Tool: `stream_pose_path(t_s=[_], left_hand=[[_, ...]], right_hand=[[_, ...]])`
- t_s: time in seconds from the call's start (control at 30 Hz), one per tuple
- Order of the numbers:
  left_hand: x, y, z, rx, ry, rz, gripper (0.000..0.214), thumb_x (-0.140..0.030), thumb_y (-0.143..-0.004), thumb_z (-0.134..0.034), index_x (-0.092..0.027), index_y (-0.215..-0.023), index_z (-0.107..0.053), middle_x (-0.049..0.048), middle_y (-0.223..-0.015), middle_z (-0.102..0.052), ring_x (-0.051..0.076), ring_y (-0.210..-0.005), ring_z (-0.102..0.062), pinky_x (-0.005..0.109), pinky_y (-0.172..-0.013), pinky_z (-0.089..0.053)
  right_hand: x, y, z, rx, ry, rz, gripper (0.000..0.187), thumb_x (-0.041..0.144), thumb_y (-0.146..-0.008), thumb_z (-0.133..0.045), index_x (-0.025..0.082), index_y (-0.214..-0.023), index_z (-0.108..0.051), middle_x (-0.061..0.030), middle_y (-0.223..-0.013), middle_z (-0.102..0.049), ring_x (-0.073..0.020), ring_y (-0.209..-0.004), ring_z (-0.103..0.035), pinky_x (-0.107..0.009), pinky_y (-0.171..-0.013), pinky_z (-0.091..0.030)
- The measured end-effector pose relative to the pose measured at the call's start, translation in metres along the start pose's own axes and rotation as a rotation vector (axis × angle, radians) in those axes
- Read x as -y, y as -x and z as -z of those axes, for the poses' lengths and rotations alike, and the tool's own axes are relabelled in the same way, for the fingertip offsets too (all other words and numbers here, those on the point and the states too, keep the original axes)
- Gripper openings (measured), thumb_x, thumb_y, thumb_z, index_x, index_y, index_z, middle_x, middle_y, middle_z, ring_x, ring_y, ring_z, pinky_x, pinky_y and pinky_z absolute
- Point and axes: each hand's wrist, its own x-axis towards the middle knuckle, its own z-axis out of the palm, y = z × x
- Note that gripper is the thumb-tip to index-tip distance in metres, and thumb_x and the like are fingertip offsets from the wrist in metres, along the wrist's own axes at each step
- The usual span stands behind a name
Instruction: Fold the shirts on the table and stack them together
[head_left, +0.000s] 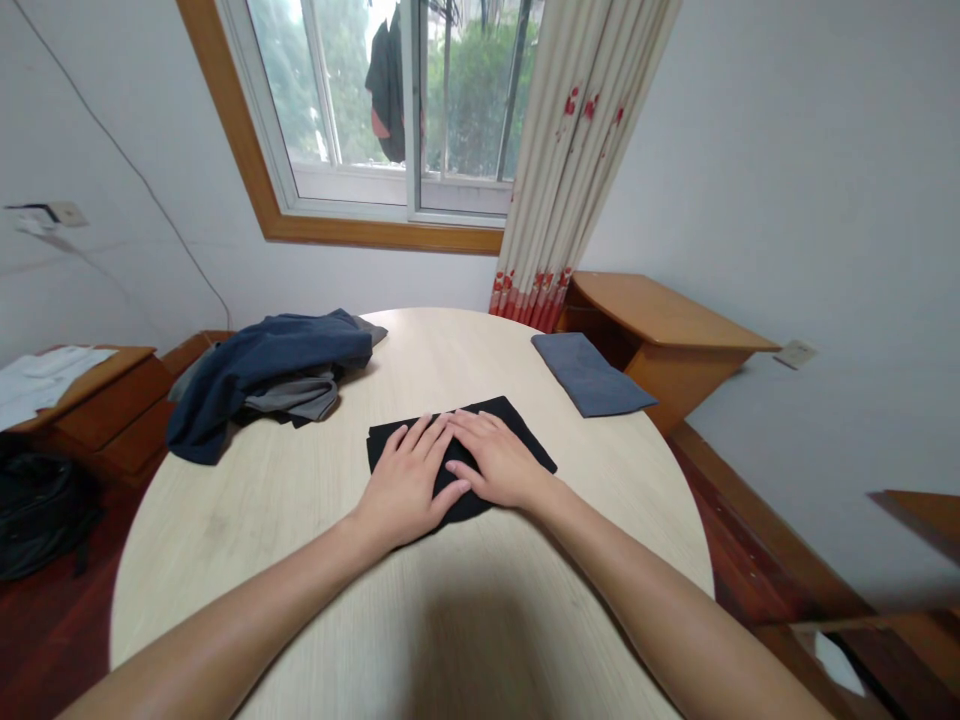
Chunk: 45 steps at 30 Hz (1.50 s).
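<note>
The black, folded rectangle of soft cloth point(466, 508) lay on the round, pale wood-grain worktop point(300, 540), directly beneath the left hand point(409, 480) and the right hand point(499, 462). Both palms were turned down on it. The left fingers were slightly apart, the right fingers closer together, and neither hand clamped the cloth. The 2 hands met at the fingertips near its far edge, and both thumbs pointed inward over its middle.

At the left, a brown wooden cabinet with drawers point(105, 420) carried white, sheet-like material point(45, 380) on top. A black fabric bag point(45, 510) sat beside it on the reddish-brown floor point(45, 640); what these 2 held inside could not be seen.

The black cloth looked plain, matte and mostly flat, with layered edges at its far-left corner and a rounded near edge. A loose heap of dark blue fabric point(285, 350) and grey fabric point(300, 395) lay farther left, and a flat, folded blue-grey cloth point(592, 375) lay near the worktop's far-right edge.
</note>
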Motion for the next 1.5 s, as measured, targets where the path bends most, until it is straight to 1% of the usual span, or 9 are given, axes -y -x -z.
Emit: stream_pose_path(t_s=[0.23,0.5,0.63,0.8,1.0,1.17,1.3,1.4,1.5], left_hand=[[0.014,-0.001,-0.015,0.248,-0.046,0.175,0.070,-0.063,-0.096,-0.041,-0.022,-0.153,-0.039,0.0102,-0.163,-0.028,0.037,-0.151,-0.016,0.070,-0.115,-0.017],[0.027,0.002,-0.004,0.285,-0.081,0.291,0.066,-0.063,-0.096,-0.040,-0.028,-0.153,-0.039,0.0049,-0.164,-0.024,0.040,-0.151,-0.017,0.066,-0.115,-0.024],[0.035,0.005,-0.002,0.287,-0.067,0.317,0.066,-0.062,-0.097,-0.039,-0.028,-0.154,-0.038,0.0050,-0.165,-0.024,0.038,-0.150,-0.020,0.062,-0.116,-0.023],[0.043,0.004,0.000,0.204,-0.083,0.358,0.061,-0.056,-0.099,-0.039,-0.022,-0.149,-0.046,0.0104,-0.159,-0.037,0.036,-0.145,-0.034,0.059,-0.116,-0.026],[0.057,0.002,0.005,0.134,-0.075,0.322,0.046,-0.043,-0.100,-0.043,-0.018,-0.136,-0.059,0.0125,-0.124,-0.065,0.029,-0.116,-0.056,0.043,-0.098,-0.045],[0.055,0.000,0.003,0.127,-0.094,0.338,0.043,-0.042,-0.099,-0.046,-0.017,-0.131,-0.061,0.0133,-0.117,-0.063,0.030,-0.109,-0.058,0.043,-0.094,-0.046],[0.055,-0.004,0.004,0.134,-0.072,0.362,0.040,-0.042,-0.099,-0.047,-0.015,-0.125,-0.062,0.0127,-0.115,-0.065,0.029,-0.108,-0.061,0.041,-0.092,-0.047],[0.060,-0.004,0.009,0.153,-0.028,0.403,0.037,-0.043,-0.099,-0.046,-0.018,-0.120,-0.063,0.0102,-0.113,-0.069,0.028,-0.104,-0.065,0.040,-0.089,-0.049],[0.060,0.000,0.016,0.140,-0.052,0.405,0.034,-0.040,-0.100,-0.044,-0.018,-0.113,-0.066,0.0104,-0.110,-0.070,0.029,-0.102,-0.065,0.041,-0.087,-0.049]], right_hand=[[-0.009,-0.006,-0.017,0.177,0.080,-0.116,0.067,0.056,-0.100,-0.039,0.016,-0.152,-0.040,-0.0100,-0.159,-0.036,-0.0266,-0.150,-0.025,-0.052,-0.122,-0.016],[-0.050,-0.004,-0.007,0.199,0.096,-0.358,0.074,0.066,-0.098,-0.031,0.020,-0.156,-0.033,-0.0079,-0.162,-0.029,-0.0284,-0.151,-0.024,-0.052,-0.121,-0.020],[-0.073,0.002,-0.002,0.147,0.057,-0.483,0.066,0.059,-0.102,-0.030,0.017,-0.152,-0.041,-0.0109,-0.158,-0.038,-0.0276,-0.148,-0.032,-0.050,-0.120,-0.025],[-0.052,0.011,0.007,-0.037,0.096,-0.471,0.056,0.046,-0.104,-0.028,0.014,-0.144,-0.051,-0.0129,-0.153,-0.046,-0.0260,-0.145,-0.038,-0.049,-0.119,-0.027],[-0.019,0.020,0.005,0.122,0.054,-0.162,0.057,0.053,-0.100,-0.042,0.022,-0.146,-0.049,-0.0076,-0.156,-0.041,-0.0260,-0.147,-0.033,-0.052,-0.121,-0.023],[-0.057,0.020,0.002,0.062,0.051,-0.306,0.053,0.048,-0.102,-0.037,0.022,-0.147,-0.049,-0.0083,-0.157,-0.040,-0.0264,-0.146,-0.036,-0.056,-0.118,-0.027],[-0.078,0.014,0.003,-0.063,0.093,-0.500,0.048,0.041,-0.104,-0.032,0.021,-0.140,-0.055,-0.0103,-0.147,-0.054,-0.0267,-0.138,-0.047,-0.055,-0.115,-0.031],[-0.071,0.015,0.006,-0.159,0.167,-0.562,0.047,0.039,-0.104,-0.032,0.017,-0.134,-0.060,-0.0128,-0.140,-0.060,-0.0284,-0.133,-0.052,-0.055,-0.115,-0.031],[-0.047,0.018,0.007,-0.170,0.171,-0.467,0.051,0.044,-0.102,-0.036,0.016,-0.139,-0.056,-0.0146,-0.146,-0.053,-0.0290,-0.138,-0.047,-0.053,-0.117,-0.030]])
